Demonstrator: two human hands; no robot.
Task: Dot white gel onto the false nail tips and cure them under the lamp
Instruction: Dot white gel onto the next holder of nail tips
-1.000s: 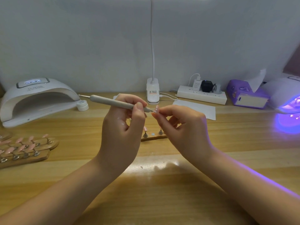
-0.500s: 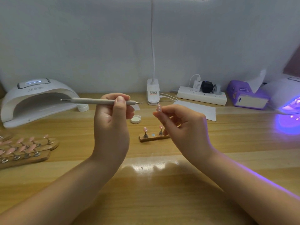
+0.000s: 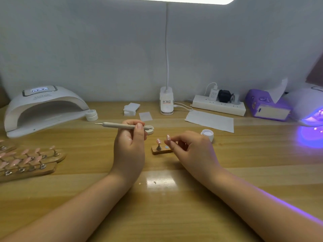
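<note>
Nail tip, pink with white dots, is pinched upright on its stand by the right hand, just above the small wooden base where a second dotted tip stands. Judged light, thin and rigid, with wet gel that would smear: hold it by the stand only. The left hand grips the slim matte dotting tool near its forward end, over a shallow white lid. An open gel pot sits to the right on the glossy wooden desk. A smooth white domed lamp stands at far left; another lamp glows violet at far right.
</note>
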